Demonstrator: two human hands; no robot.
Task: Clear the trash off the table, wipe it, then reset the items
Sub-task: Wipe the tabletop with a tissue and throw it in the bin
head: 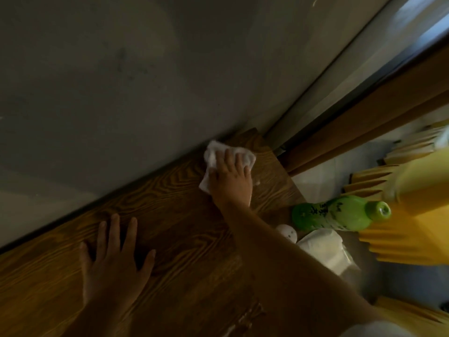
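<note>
Dim room, wood-grain table [184, 239] set against a grey wall [121, 81]. Near left, left hand [114, 261] lies flat on the table, fingers spread, holding nothing. Near right edge: white packet [328, 249], small white ball [288, 233], green bottle [340, 212] on its side, yellow pleated fabric [413, 215] beyond. Far corner: right hand [230, 177] presses white cloth [216, 154] flat, fingers straight. Brown door frame [364, 122] far right.

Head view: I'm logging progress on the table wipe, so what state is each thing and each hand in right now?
Right hand: flat on the white cloth, pressing it.
White cloth: crumpled, on the table near the wall corner.
Left hand: fingers spread, flat on the table.
Table: bare wood between the hands.
Green bottle: capped, beyond the table's right edge; what it rests on is unclear.
</note>
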